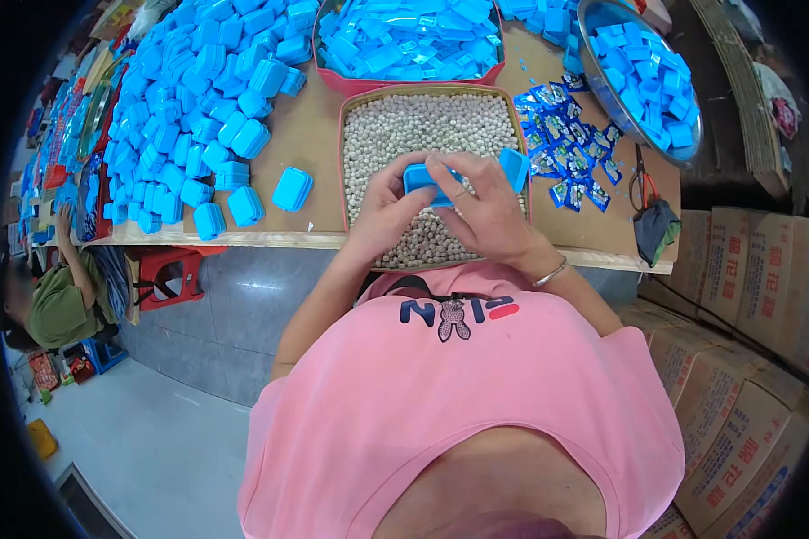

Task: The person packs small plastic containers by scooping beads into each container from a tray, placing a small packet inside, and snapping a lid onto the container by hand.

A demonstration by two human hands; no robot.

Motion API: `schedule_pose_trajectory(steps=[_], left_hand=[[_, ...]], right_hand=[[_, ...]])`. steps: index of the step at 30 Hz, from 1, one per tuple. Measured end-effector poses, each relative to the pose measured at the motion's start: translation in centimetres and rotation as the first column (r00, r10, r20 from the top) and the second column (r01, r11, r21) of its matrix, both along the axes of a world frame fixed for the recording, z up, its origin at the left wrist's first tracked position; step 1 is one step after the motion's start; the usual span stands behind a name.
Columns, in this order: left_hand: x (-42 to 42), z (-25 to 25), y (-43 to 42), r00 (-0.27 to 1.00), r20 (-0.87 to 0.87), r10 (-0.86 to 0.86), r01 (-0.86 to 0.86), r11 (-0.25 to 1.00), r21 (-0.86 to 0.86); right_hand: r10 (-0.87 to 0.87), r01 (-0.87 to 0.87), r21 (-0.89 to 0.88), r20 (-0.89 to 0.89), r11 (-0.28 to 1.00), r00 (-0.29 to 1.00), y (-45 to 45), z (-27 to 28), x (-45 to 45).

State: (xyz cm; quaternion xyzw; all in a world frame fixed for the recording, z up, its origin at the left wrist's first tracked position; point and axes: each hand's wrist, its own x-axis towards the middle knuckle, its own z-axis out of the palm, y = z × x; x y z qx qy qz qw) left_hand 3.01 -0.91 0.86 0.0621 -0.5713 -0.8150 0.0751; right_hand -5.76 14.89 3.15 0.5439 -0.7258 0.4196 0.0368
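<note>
A small blue plastic box is between my hands, above a tray of pale round beads. My left hand is closed around the box's left side, thumb across its front. My right hand bends over its right side with thumb and fingers touching it; the fingers partly cover the box. Another blue plastic piece shows just beyond my right hand, at the tray's right edge. Whether that hand also holds it, I cannot tell.
Closed blue boxes are heaped at left. A red basin and a metal bowl hold blue pieces. Printed blue packets and scissors lie at right. Cartons stand beside the table; another person is at far left.
</note>
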Motion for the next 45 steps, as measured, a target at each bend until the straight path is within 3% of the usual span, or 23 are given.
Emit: schedule_pose_trajectory(steps=[2, 3, 7, 12, 17, 19, 22, 24, 25, 26, 27, 32, 37, 40, 41, 42, 45], left_hand=[[0.1, -0.1, -0.1, 0.999, 0.019, 0.040, -0.039, 0.999, -0.034], [0.2, 0.1, -0.1, 0.999, 0.020, 0.036, -0.035, 0.999, -0.039], [0.1, 1.6, 1.5, 0.974, -0.112, 0.199, -0.218, 0.957, -0.191], [0.6, -0.1, 0.8, 0.978, -0.140, 0.155, -0.191, 0.936, -0.295], [0.4, 0.8, 0.9, 0.983, -0.112, 0.143, -0.168, 0.951, -0.258], [-0.1, 0.7, 1.0, 0.989, -0.079, 0.123, -0.138, 0.961, -0.238], [-0.3, 0.4, 0.3, 0.988, 0.068, 0.138, -0.121, 0.969, -0.214], [-0.4, 0.3, 0.1, 0.987, 0.066, 0.144, -0.126, 0.967, -0.221], [-0.4, 0.2, 0.1, 0.985, 0.072, 0.157, -0.137, 0.964, -0.226], [-0.5, 0.2, 0.0, 0.983, 0.077, 0.166, -0.144, 0.962, -0.231], [-0.6, 0.2, 0.0, 0.982, 0.080, 0.173, -0.150, 0.960, -0.235], [-0.8, -0.8, 0.3, 0.995, 0.041, 0.093, -0.074, 0.942, -0.326], [-0.8, 1.0, 0.8, 0.959, 0.241, 0.152, -0.110, 0.978, -0.179], [-0.7, 0.0, 0.2, 0.950, 0.282, 0.133, -0.111, 0.989, -0.093], [-0.7, -0.3, -0.2, 0.946, 0.298, 0.124, -0.113, 0.992, -0.053], [-0.7, -0.5, -0.4, 0.943, 0.314, 0.112, -0.114, 0.993, -0.012], [-1.0, -0.6, -0.5, 0.942, 0.327, 0.080, -0.083, 0.997, -0.004]], right_hand=[[0.094, -0.062, -0.113, 0.307, 0.992, 0.947, -0.2, 0.6, 0.1], [0.092, -0.058, -0.118, 0.308, 0.991, 0.947, -0.3, 0.4, 0.1], [0.109, 0.082, -0.208, 0.764, 0.975, 0.636, -0.4, -1.0, -0.3], [0.142, 0.079, -0.242, 0.770, 0.967, 0.622, -0.5, -0.6, -0.6], [0.146, 0.094, -0.256, 0.775, 0.962, 0.614, -0.4, -1.6, -0.7], [0.077, 0.028, -0.156, 0.623, 0.987, 0.778, 0.0, -0.6, -1.3], [0.003, 0.071, -0.090, 0.639, 0.993, 0.769, 1.9, -0.4, -5.8], [-0.416, 0.437, 0.062, 0.445, 0.898, 0.793, 4.0, -0.3, -10.2], [-0.589, 0.598, 0.033, 0.221, 0.801, 0.777, 5.1, -1.9, -12.8], [-0.685, 0.678, 0.115, 0.026, 0.726, 0.728, 6.8, -3.8, -15.3], [-0.739, 0.760, 0.173, -0.177, 0.627, 0.650, 8.0, -5.3, -17.1], [-0.733, 0.767, -0.015, -0.307, 0.642, 0.608, 9.6, -10.5, -19.6], [-0.717, 0.740, 0.119, -0.187, 0.662, 0.671, 10.3, -6.6, -16.9], [-0.748, 0.750, 0.095, -0.056, 0.655, 0.661, 11.7, -4.0, -13.4], [-0.670, 0.626, 0.249, 0.187, 0.739, 0.718, 13.1, -3.3, -12.5], [-0.577, 0.458, 0.354, 0.430, 0.815, 0.694, 14.4, -2.9, -11.8], [-0.562, 0.480, 0.297, 0.509, 0.825, 0.652, 17.5, -3.2, -10.3]])
